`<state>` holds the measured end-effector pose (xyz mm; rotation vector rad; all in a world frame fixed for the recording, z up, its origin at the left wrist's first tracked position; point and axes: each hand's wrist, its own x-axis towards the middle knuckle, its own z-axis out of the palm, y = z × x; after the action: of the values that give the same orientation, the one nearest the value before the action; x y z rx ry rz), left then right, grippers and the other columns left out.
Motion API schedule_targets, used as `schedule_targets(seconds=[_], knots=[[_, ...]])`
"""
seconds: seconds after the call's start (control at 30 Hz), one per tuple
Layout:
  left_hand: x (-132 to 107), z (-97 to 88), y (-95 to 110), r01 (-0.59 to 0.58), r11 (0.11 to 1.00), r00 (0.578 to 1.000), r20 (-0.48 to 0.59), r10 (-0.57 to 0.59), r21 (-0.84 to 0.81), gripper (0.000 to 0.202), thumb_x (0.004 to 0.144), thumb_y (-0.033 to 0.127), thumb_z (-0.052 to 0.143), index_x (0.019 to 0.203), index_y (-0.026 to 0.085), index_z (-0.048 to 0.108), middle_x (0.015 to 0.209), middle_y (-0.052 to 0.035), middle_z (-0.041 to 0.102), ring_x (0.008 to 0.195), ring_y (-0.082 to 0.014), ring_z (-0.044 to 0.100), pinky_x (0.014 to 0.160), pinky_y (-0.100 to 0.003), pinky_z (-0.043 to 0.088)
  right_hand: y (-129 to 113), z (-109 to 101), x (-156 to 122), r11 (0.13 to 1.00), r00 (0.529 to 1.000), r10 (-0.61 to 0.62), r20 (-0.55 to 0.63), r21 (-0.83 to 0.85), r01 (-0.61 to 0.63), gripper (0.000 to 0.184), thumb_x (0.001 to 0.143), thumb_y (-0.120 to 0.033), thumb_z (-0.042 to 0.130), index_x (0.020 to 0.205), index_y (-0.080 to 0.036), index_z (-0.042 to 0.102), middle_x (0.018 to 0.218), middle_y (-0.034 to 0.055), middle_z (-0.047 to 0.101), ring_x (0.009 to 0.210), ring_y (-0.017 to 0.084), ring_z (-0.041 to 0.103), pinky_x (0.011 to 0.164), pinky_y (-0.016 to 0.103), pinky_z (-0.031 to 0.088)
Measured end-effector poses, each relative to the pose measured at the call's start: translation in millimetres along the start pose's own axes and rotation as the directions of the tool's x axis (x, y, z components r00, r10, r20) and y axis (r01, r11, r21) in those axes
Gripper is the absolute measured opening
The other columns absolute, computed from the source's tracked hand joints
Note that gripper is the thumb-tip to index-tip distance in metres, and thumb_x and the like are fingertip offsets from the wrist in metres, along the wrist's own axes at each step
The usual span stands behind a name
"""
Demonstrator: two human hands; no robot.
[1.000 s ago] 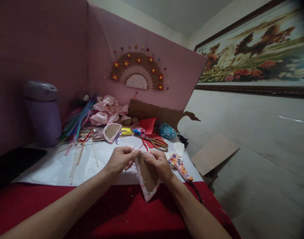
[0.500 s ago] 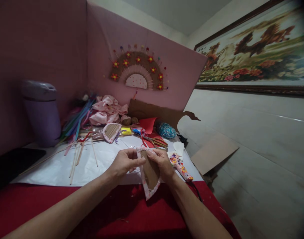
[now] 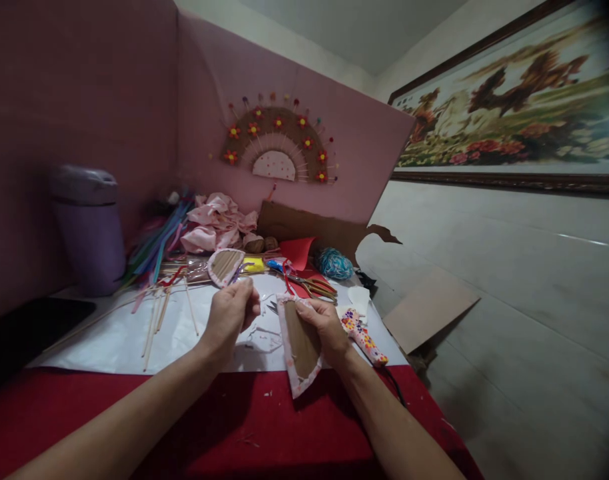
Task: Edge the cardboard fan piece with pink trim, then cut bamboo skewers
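Holding the panel (image 3: 304,343) above the front part of the worktop (image 3: 149,433), the right hand (image 3: 329,330) is clamping its upper right side, the thumb lying across the brown face and the fingers passing behind. The left hand (image 3: 228,320) is hovering beside the panel, not touching it, its fingers curling together; whether anything thin is sitting between them cannot be told. The panel is tilting, its point facing the worktop's front edge and overlapping the front edge of the sheet (image 3: 109,350).

Handling: the panel is appearing to be cardboard, so it is probably behaving as light, fairly stiff and prone to creasing under a hard pinch. The fabric rim (image 3: 286,337) is probably feeling softer and less slippery, but risking lifting if tugged.

Grip: the wide upper end is offering the best hold, with the thumb lying flat; the point is offering little area. The scissors (image 3: 322,289) are lying behind the panel, and the glue gun (image 3: 365,340) is lying near the worktop's right edge.
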<state>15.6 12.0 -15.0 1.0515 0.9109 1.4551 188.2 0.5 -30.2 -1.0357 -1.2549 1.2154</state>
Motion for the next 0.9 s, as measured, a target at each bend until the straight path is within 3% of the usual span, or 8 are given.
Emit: schedule_targets(seconds=[0.13, 0.2, 0.27, 0.37, 0.5, 0.73, 0.9], knots=[[-2, 3.9, -7, -0.039, 0.994, 0.988, 0.151, 0.024, 0.099, 0.029, 0.066, 0.039, 0.067, 0.071, 0.012, 0.057, 0.054, 0.0022, 0.055, 0.037, -0.0034, 0.038, 0.033, -0.015, 0.025, -1, 3, -3, 1.000, 1.000, -0.005, 0.009, -0.003, 0.005, 0.031, 0.064, -0.043, 0.071, 0.060, -0.014, 0.060, 0.052, -0.0028, 0.052, 0.045, 0.009, 0.041, 0.044, 0.021, 0.028], [-2, 4.2, -7, -0.054, 0.995, 0.985, 0.167, 0.038, 0.088, 0.027, 0.066, 0.038, 0.067, 0.070, 0.012, 0.058, 0.055, 0.0020, 0.055, 0.038, -0.0036, 0.038, 0.034, -0.015, 0.027, -1, 4, -3, 1.000, 1.000, -0.008, 0.001, -0.004, 0.008, 0.032, 0.062, -0.042, 0.073, 0.058, -0.013, 0.060, 0.051, -0.0023, 0.052, 0.044, 0.009, 0.041, 0.043, 0.020, 0.028], [0, 2.3, -5, -0.077, 0.996, 0.994, 0.084, 0.073, 0.044, 0.025, 0.070, 0.036, 0.062, 0.062, 0.013, 0.054, 0.051, 0.0031, 0.052, 0.037, -0.0034, 0.036, 0.034, -0.015, 0.025, 0, 3, -1, 1.000, 0.999, -0.025, -0.047, 0.005, 0.025, 0.033, 0.062, -0.043, 0.073, 0.058, -0.013, 0.060, 0.051, -0.0017, 0.054, 0.045, 0.009, 0.043, 0.043, 0.021, 0.030], [6, -2.3, 0, -0.076, 0.997, 0.994, -0.083, 0.073, -0.033, 0.024, 0.072, 0.031, 0.055, 0.056, 0.016, 0.046, 0.044, 0.0060, 0.045, 0.034, -0.0033, 0.033, 0.032, -0.014, 0.021, 0, -6, 7, 0.995, 0.972, -0.086, -0.221, 0.034, 0.096, 0.037, 0.065, -0.051, 0.067, 0.070, -0.015, 0.062, 0.059, -0.0007, 0.059, 0.049, 0.012, 0.049, 0.046, 0.022, 0.037], [10, -4.4, 1, -0.002, 0.998, 0.994, -0.112, -0.005, -0.068, 0.024, 0.070, 0.028, 0.051, 0.052, 0.018, 0.039, 0.039, 0.0067, 0.041, 0.030, -0.0033, 0.030, 0.030, -0.014, 0.018, 0, -20, 17, 0.988, 0.905, -0.122, -0.407, 0.036, 0.150, 0.046, 0.068, -0.062, 0.057, 0.078, -0.017, 0.062, 0.061, 0.0009, 0.063, 0.053, 0.017, 0.056, 0.048, 0.027, 0.043], [5, -1.4, -6, 0.063, 0.997, 0.994, -0.086, -0.066, -0.040, 0.032, 0.072, 0.037, 0.052, 0.050, 0.018, 0.040, 0.034, 0.0061, 0.040, 0.026, -0.0037, 0.027, 0.028, -0.015, 0.016, 9, -22, 20, 0.990, 0.944, -0.123, -0.306, -0.107, 0.094, 0.039, 0.065, -0.056, 0.063, 0.060, -0.017, 0.058, 0.055, 0.0002, 0.060, 0.049, 0.015, 0.054, 0.046, 0.025, 0.041], [11, -8.0, 1, -0.060, 0.996, 0.988, -0.146, 0.050, -0.068, 0.019, 0.064, 0.031, 0.063, 0.064, 0.015, 0.053, 0.044, 0.0045, 0.053, 0.031, -0.0044, 0.035, 0.029, -0.015, 0.022, 20, -26, 26, 0.960, 0.961, -0.135, -0.243, -0.273, 0.066, 0.036, 0.062, -0.050, 0.066, 0.063, -0.014, 0.060, 0.055, 0.0011, 0.060, 0.050, 0.015, 0.054, 0.046, 0.024, 0.041]])
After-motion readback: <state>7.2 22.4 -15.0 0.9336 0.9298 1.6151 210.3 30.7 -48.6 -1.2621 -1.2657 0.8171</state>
